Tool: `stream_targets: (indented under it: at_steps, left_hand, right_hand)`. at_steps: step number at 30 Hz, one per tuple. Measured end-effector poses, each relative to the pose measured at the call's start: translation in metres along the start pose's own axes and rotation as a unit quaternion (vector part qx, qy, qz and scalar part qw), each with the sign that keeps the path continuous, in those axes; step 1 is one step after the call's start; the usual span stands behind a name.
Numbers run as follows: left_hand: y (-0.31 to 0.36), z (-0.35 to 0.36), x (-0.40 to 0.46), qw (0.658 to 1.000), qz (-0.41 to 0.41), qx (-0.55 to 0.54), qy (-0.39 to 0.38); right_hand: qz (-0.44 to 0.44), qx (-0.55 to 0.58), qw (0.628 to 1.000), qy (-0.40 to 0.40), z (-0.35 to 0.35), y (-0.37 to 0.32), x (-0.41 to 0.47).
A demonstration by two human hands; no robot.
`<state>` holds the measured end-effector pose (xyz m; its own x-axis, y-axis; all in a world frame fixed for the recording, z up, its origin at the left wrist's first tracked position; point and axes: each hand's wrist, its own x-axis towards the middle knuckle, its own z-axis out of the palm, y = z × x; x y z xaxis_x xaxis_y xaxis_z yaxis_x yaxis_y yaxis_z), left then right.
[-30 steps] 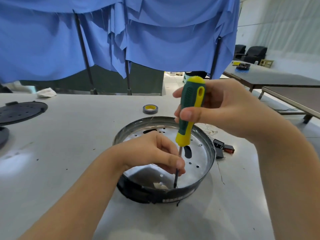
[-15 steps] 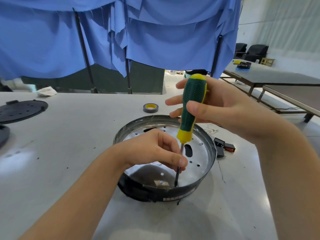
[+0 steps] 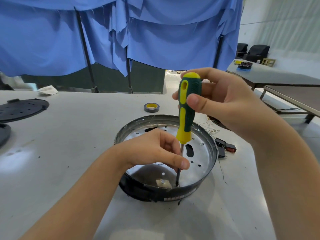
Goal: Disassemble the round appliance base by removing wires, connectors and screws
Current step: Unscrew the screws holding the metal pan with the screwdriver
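The round appliance base [image 3: 210, 154], a shallow metal pan with a dark rim and a holed silver floor, sits on the table in front of me. A green and yellow screwdriver [image 3: 187, 108] stands nearly upright in it, its tip down on the floor near the front wall. My right hand [image 3: 220, 103] grips the handle from the right, thumb across its front. My left hand [image 3: 155, 150] reaches into the pan and pinches the metal shaft low down between thumb and fingers. The screw under the tip is not visible.
A roll of tape [image 3: 151, 107] lies beyond the pan. Black connectors with a red switch [image 3: 225, 148] and thin wires [image 3: 210, 129] lie right of it. A black perforated round cover [image 3: 21, 110] rests at far left. Blue cloth [image 3: 155, 35] hangs behind the table [image 3: 69, 144].
My right hand has shifted its grip on the handle, and the handle has turned so its yellow side faces me. My left hand stays on the shaft; the tip stays in place.
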<state>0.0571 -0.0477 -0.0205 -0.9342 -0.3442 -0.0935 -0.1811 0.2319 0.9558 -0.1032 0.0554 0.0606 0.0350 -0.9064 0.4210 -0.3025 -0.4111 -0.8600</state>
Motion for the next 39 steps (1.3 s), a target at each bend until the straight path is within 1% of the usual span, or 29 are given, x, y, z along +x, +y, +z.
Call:
stream_targets:
  at_steps: [2, 5, 9, 12, 14, 17, 18, 21, 23, 26, 28, 29, 30, 33, 34, 36, 39]
  left_hand:
    - [0.001, 0.001, 0.0, 1.0, -0.007, 0.003, 0.005]
    - [0.001, 0.001, 0.0, 1.0, -0.005, -0.009, -0.006]
    - [0.002, -0.003, -0.004, 0.998, 0.006, -0.046, -0.051]
    - [0.001, -0.002, -0.005, 0.997, 0.01, -0.057, -0.059]
    - [0.001, -0.002, -0.003, 0.998, 0.007, -0.048, -0.049]
    - [0.0, -0.002, 0.0, 0.999, 0.006, -0.034, -0.039]
    - [-0.001, -0.002, 0.0, 0.999, 0.007, -0.03, -0.037]
    - [-0.003, -0.003, 0.0, 0.999, 0.015, -0.023, -0.031]
    - [-0.003, -0.004, 0.0, 0.999, 0.018, -0.017, -0.024]
    - [-0.003, -0.003, -0.001, 1.0, 0.015, -0.01, -0.017]
    - [-0.002, -0.003, -0.001, 1.0, 0.012, -0.008, -0.012]
    - [-0.002, -0.003, -0.001, 1.0, 0.011, -0.005, -0.012]
    - [-0.002, -0.003, -0.001, 1.0, 0.011, -0.002, -0.012]
    - [-0.002, -0.002, -0.001, 1.0, 0.01, -0.005, -0.006]
    - [-0.002, -0.002, -0.001, 1.0, 0.009, -0.005, -0.003]
    - [-0.002, -0.003, 0.0, 1.0, 0.005, 0.001, -0.002]
    - [0.0, -0.002, -0.001, 1.0, 0.002, 0.0, -0.012]
  right_hand:
    - [0.008, 0.061, 0.998, -0.023, -0.001, 0.004, 0.001]
    - [0.017, 0.125, 0.99, -0.062, -0.004, 0.012, 0.002]
    - [0.032, 0.177, 0.98, -0.088, -0.009, 0.02, 0.004]
    - [0.053, 0.2, 0.974, -0.089, -0.01, 0.019, 0.005]
    - [0.061, 0.16, 0.983, -0.072, -0.009, 0.017, 0.005]
    - [0.045, -0.004, 0.999, -0.011, -0.004, 0.011, 0.003]
    - [0.033, -0.031, 0.999, 0.008, -0.002, 0.009, 0.002]
    - [-0.003, -0.022, 1.0, 0.021, -0.002, 0.006, 0.001]
    - [-0.004, 0.008, 1.0, -0.008, -0.006, 0.007, 0.001]
    - [0.013, 0.086, 0.994, -0.064, -0.007, 0.011, -0.001]
    - [0.031, 0.121, 0.989, -0.079, -0.007, 0.012, -0.001]
    - [0.037, 0.118, 0.989, -0.077, -0.007, 0.012, 0.0]
    - [0.04, 0.091, 0.993, -0.067, -0.007, 0.012, 0.0]
    - [0.028, -0.049, 0.998, 0.009, -0.002, 0.01, 0.002]
    - [0.021, -0.069, 0.997, 0.028, -0.001, 0.009, 0.003]
    - [0.013, -0.068, 0.997, 0.031, 0.0, 0.007, 0.001]
    - [0.011, -0.033, 0.999, -0.001, -0.003, 0.006, -0.001]
